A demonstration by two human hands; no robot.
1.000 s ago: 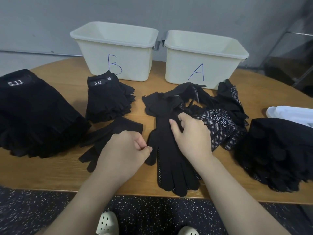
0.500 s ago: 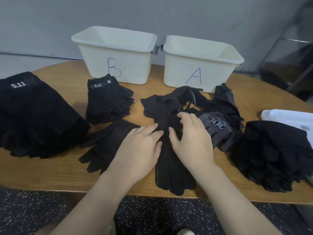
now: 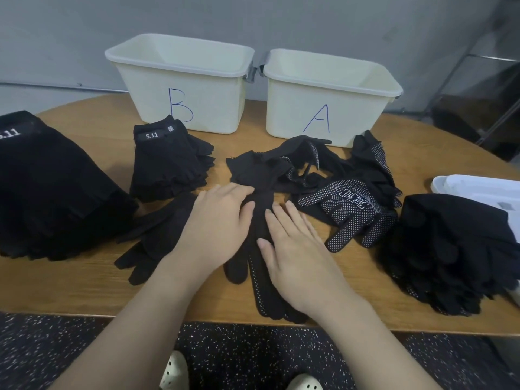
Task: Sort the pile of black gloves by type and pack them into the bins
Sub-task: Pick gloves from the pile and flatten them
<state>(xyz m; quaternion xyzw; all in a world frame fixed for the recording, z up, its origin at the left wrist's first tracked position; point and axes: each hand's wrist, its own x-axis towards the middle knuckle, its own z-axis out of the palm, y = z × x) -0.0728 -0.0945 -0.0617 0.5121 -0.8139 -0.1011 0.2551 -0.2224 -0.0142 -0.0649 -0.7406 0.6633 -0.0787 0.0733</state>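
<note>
A long black dotted glove (image 3: 259,220) lies flat at the table's middle, fingers toward me. My left hand (image 3: 216,223) and my right hand (image 3: 292,243) both press flat on it with straight fingers. A plain black glove (image 3: 157,237) lies just left of my left hand. Behind the hands sits a loose pile of dotted gloves (image 3: 346,187). A stack of fingerless gloves labelled 5.11 (image 3: 168,161) stands before bin B (image 3: 180,83). Bin A (image 3: 332,99) stands to its right. Both bins look empty.
A big stack of black 5.11 gloves (image 3: 50,192) fills the table's left side. Another heap of black gloves (image 3: 455,249) lies at the right, beside a white tray (image 3: 478,187). The wooden table's (image 3: 84,288) front edge is close to me.
My left hand went from a curled pinch at the glove's edge to lying flat on the glove. My right hand flattened beside it. The camera moved a little closer.
</note>
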